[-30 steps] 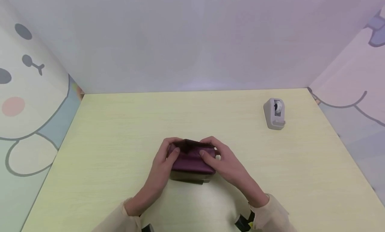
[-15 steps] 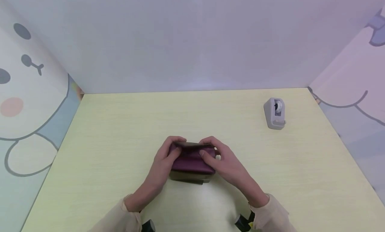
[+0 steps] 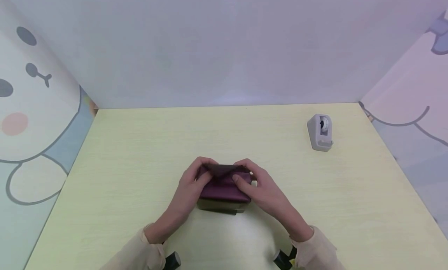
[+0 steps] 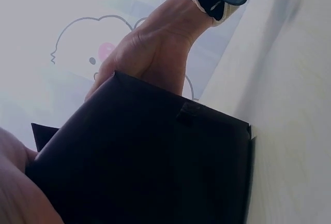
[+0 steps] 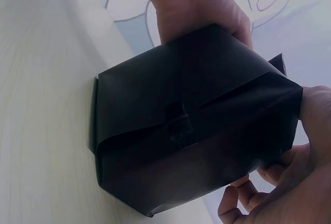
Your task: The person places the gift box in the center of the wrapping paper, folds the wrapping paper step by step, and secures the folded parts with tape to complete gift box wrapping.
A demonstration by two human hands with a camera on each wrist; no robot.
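A box wrapped in dark purple paper stands on the table in front of the person, its top end uppermost. My left hand grips its left side, thumb on the top folds and fingers behind the far edge. The right hand holds the right side the same way, its thumb pressing on the purple paper. Between the hands a dark paper flap leans over the top. In the right wrist view a strip of tape crosses a paper seam on the box's side, and a small paper corner sticks up.
A grey tape dispenser with a roll stands at the back right of the pale wooden table. A plain wall rises behind, and panels with cartoon figures flank both sides. Each wrist carries a black camera.
The far paper flap has tipped toward the person, over the top of the box. My left hand has shifted slightly inward and away. The right hand and the box stay nearly still.
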